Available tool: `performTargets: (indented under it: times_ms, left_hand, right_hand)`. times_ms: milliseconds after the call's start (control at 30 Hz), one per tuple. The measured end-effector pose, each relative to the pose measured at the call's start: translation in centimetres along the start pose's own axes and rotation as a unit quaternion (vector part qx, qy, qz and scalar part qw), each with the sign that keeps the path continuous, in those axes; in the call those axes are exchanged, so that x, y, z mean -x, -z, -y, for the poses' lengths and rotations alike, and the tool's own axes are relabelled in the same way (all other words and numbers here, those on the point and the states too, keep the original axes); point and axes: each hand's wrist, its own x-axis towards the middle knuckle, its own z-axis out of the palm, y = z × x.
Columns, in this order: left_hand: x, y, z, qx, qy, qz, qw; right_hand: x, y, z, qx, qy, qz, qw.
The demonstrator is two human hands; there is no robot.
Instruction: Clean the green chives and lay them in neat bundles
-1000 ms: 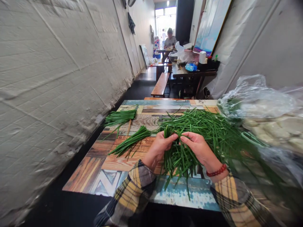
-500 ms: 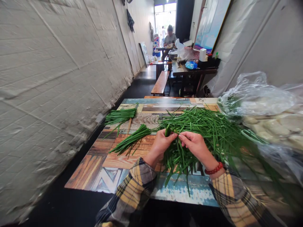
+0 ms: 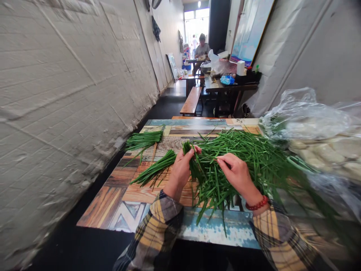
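My left hand (image 3: 180, 171) is closed round a small bunch of garlic chives (image 3: 195, 170), whose blades hang down below the fingers. To its right, my right hand (image 3: 238, 173) pinches thumb and forefinger together over the loose heap of chives (image 3: 254, 150). Whatever lies in that pinch is too small to make out. A gap separates the two hands. Left of my left hand lies a neat bundle of chives (image 3: 155, 167), partly behind the hand. Farther back, a second bundle (image 3: 143, 139) rests near the table's left edge.
The wood-patterned table (image 3: 98, 210) has a clear plastic bag (image 3: 307, 116) and pale, rounded pieces in plastic (image 3: 332, 150) on its right. Beyond it stand a bench (image 3: 191, 101) and a cluttered table (image 3: 218, 86). A person (image 3: 202, 49) sits farther back. A white wall (image 3: 70, 94) runs along the left.
My hands, close together before, have moved apart. The left has shifted left and slightly up with its bunch of chives; the right stays over the heap, fingertips pinched.
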Motion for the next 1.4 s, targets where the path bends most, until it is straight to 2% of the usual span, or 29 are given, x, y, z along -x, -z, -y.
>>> performTargets:
  times_ms: [133, 233, 333, 400, 467, 567, 667, 767, 867, 1000, 1167, 1300, 1400]
  left_hand:
    - [0.1, -0.4, -0.3, -0.141, -0.027, 0.058, 0.988]
    - [0.2, -0.9, 0.2, -0.234, -0.04, 0.099, 0.966]
    - [0.2, -1.3, 0.9, -0.254, -0.037, 0.128, 0.958]
    - [0.2, -1.4, 1.3, -0.228, -0.023, 0.145, 0.963]
    - [0.2, -1.3, 1.3, -0.164, 0.021, 0.142, 0.976]
    - [-0.2, -0.7, 0.5, -0.03, 0.075, 0.084, 0.993]
    - [-0.7, 0.3, -0.7, 0.065, 0.033, 0.009, 0.997]
    - [-1.3, 1.4, -1.4, 0.101, -0.006, -0.031, 0.994]
    - [-1.8, 2.5, -1.4, 0.118, -0.015, -0.06, 0.991]
    - [-2.2, 3.3, -0.9, 0.104, -0.029, -0.113, 0.988]
    - [-2.1, 2.7, -0.2, 0.078, 0.002, -0.071, 0.994]
    - [-1.8, 1.9, 0.3, 0.049, 0.028, -0.058, 0.997]
    - [-1.8, 1.8, 0.5, 0.041, 0.039, -0.05, 0.997]
  right_hand:
    - [0.4, -0.3, 1.0, 0.04, 0.046, 0.053, 0.997]
    - [0.5, -0.4, 1.5, 0.075, 0.057, 0.051, 0.994]
    - [0.4, -0.3, 1.8, 0.093, 0.049, 0.036, 0.994]
    - [0.2, 0.0, 1.7, 0.081, 0.033, 0.018, 0.996]
    - [-0.1, 0.6, 1.3, 0.055, 0.005, -0.019, 0.998]
    - [-0.6, 1.8, -0.1, -0.017, -0.08, -0.12, 0.989]
    - [-1.1, 2.9, -1.9, -0.132, -0.173, -0.213, 0.952]
    - [-1.3, 3.5, -3.0, -0.234, -0.211, -0.235, 0.919]
    - [-1.2, 3.4, -2.9, -0.255, -0.217, -0.189, 0.923]
    - [-0.9, 2.7, -1.8, -0.2, -0.186, -0.03, 0.962]
    - [-0.5, 1.7, -1.1, -0.095, -0.063, 0.122, 0.986]
    - [-0.2, 1.0, -1.3, 0.064, 0.074, 0.183, 0.978]
    - [-0.1, 1.3, -2.1, 0.185, 0.081, 0.178, 0.963]
